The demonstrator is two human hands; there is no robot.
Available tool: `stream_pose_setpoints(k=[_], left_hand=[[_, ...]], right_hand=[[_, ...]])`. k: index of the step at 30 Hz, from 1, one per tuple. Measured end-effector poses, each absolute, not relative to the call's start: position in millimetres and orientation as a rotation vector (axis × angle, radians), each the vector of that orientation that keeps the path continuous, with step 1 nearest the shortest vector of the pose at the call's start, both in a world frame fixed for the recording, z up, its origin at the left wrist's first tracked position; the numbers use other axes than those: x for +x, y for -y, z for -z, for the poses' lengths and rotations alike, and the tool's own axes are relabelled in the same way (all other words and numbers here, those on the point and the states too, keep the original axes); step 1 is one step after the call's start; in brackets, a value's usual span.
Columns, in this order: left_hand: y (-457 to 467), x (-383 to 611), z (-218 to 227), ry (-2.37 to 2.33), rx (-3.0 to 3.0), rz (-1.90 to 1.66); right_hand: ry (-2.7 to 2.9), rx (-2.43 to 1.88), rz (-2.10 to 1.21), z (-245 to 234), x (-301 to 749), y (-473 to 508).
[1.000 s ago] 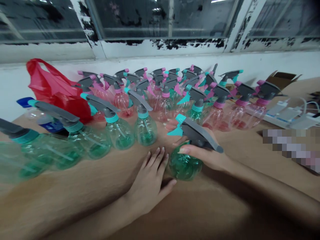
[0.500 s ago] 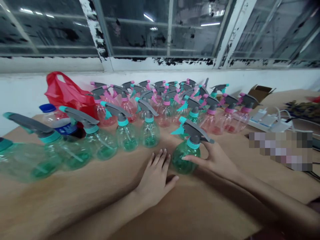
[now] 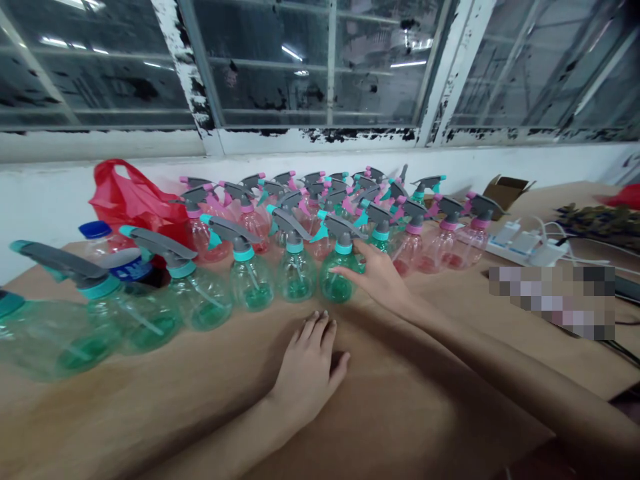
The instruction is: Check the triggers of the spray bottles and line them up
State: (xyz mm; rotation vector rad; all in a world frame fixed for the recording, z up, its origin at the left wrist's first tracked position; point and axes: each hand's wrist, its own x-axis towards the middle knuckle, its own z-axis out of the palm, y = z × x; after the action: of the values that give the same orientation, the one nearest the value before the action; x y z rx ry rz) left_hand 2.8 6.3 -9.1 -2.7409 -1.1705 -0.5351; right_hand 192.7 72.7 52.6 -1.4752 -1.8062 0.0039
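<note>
My right hand (image 3: 377, 275) grips a green spray bottle (image 3: 336, 283) with a grey and teal trigger head. The bottle stands upright at the right end of a front row of green spray bottles, close beside another green spray bottle (image 3: 296, 277). Thumb and fingers are around its body, the fingers partly hidden behind it. My left hand (image 3: 307, 367) lies flat on the brown tabletop (image 3: 225, 400) in front of the row, fingers stretched out, holding nothing.
Behind the row stand several pink spray bottles (image 3: 407, 250) and more green ones. A red plastic bag (image 3: 143, 203) and a blue-capped bottle (image 3: 95, 231) are at the left. Towards the right are a power strip (image 3: 520, 250), an open cardboard box (image 3: 507, 193) and a pixelated patch.
My right hand has carried the green spray bottle left and away from me, to the end of the front row. My left hand stays flat on the table.
</note>
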Motion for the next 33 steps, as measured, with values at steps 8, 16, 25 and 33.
stream_pose_setpoints(k=[8,16,25,33], left_hand=[[-9.2,1.2,11.7,1.134,-2.782,0.521],[-9.9,-1.0,11.5,1.136,-2.81,0.534],[-14.0,-2.3,7.7,1.114,-2.786,0.543],[-17.7,-3.2,6.4,1.163,-2.79,0.515]], right_hand=[[1.77,-1.527,0.026,-50.3,184.9,-88.2],[1.737,-1.478,-0.006,-43.4,182.1,-79.2],[1.645,-1.424,-0.101,-55.8,240.4,-39.0],[1.55,-1.634,-0.033,-50.1,270.8,-67.7]])
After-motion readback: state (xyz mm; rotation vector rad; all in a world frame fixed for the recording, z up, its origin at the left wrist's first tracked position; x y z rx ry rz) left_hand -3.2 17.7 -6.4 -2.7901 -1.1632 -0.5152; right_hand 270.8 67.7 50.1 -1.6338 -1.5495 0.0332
